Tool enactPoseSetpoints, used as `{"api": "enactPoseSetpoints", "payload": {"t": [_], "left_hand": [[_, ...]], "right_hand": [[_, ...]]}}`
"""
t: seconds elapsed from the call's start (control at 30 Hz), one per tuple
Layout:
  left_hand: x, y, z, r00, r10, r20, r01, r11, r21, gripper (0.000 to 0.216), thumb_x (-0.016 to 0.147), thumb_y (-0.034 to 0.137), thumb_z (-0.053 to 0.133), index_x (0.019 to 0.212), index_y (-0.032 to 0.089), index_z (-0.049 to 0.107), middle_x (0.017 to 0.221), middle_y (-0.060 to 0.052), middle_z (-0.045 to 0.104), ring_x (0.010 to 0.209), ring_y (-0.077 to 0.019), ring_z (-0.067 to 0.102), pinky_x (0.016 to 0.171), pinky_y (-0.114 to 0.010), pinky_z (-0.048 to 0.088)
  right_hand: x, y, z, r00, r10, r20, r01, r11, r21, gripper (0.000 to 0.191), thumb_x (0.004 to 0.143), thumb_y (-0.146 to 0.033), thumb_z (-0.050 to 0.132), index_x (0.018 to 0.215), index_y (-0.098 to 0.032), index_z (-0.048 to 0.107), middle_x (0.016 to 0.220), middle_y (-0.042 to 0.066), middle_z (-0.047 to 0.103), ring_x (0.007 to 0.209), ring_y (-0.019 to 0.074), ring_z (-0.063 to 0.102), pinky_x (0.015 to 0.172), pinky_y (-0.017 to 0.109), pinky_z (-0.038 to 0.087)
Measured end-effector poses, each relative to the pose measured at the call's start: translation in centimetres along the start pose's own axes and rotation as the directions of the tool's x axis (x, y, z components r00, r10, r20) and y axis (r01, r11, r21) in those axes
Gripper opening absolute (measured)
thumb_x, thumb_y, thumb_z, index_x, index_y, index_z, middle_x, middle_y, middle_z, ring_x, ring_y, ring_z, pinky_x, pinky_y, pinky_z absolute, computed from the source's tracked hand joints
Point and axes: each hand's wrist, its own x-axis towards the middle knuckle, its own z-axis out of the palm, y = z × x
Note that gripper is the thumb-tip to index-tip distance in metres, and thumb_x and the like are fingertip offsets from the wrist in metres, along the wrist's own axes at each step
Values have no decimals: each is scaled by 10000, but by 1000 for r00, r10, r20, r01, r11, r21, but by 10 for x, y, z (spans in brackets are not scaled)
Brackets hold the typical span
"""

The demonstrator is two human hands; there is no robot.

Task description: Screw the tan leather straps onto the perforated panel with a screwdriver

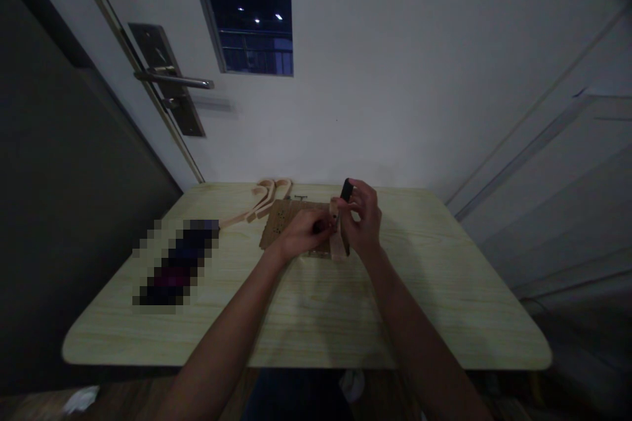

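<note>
A brown cardboard piece (276, 220) with small dark holes lies on the table under my hands. Along its right edge stands a pale wooden strip (338, 247). My right hand (364, 218) is closed on the black handle of a screwdriver (347, 190), which is tilted with its thin shaft pointing down to the strip's upper part. My left hand (311, 230) rests over the cardboard, thumb and fingers pinched together at the strip near the screwdriver's tip. What the left fingers hold is too small and dark to make out.
Pale wooden hook-shaped pieces (266, 197) lie at the table's back left, beside a small metal part (301, 197). A pixelated dark object (180, 263) is on the left of the table (320, 335). Behind stands a white door with a metal handle (172, 79).
</note>
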Motion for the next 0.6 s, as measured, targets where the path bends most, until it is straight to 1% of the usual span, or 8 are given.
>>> {"api": "enactPoseSetpoints", "payload": {"t": [0.07,0.1,0.17,0.3,0.43,0.6], "left_hand": [[0,0,0,1000,-6,1,6,1000,2,173,859,294,584,841,137,655,660,9,596,583,-110,503,564,-222,371],[0,0,0,1000,-9,1,9,1000,2,170,855,293,587,842,138,656,656,12,591,583,-108,500,561,-219,367],[0,1,-1,1000,-17,-1,17,1000,0,173,853,298,589,844,139,657,655,13,589,584,-108,500,560,-218,366],[0,2,-1,999,-31,-8,31,1000,-1,177,849,305,587,834,143,655,661,8,601,590,-112,507,567,-220,375],[0,3,-2,1000,-25,-16,25,1000,6,161,846,288,593,858,142,660,694,2,618,614,-117,526,589,-226,390],[-1,3,-1,1000,-21,-19,21,1000,14,169,854,295,608,902,145,670,675,15,605,597,-110,516,577,-220,386]], "right_hand": [[2,-3,-4,999,5,35,-5,1000,17,348,943,-294,504,1291,-305,494,1152,58,633,914,150,685,668,264,599],[3,-4,-5,999,10,41,-10,1000,20,341,944,-305,502,1284,-302,497,1171,65,630,933,157,686,686,276,604],[5,-6,-8,998,42,46,-43,999,28,331,932,-329,525,1261,-296,505,1174,71,631,923,163,690,645,270,605],[8,-7,-9,992,115,57,-117,993,34,356,904,-347,575,1247,-285,502,1078,55,648,828,148,684,569,246,589],[8,-9,-8,995,98,36,-98,995,19,422,876,-329,610,1277,-282,485,1044,47,621,797,131,636,543,224,572],[9,-9,-8,997,75,14,-75,997,-11,379,851,-282,637,1216,-289,539,949,18,573,790,122,582,549,206,554]]}}
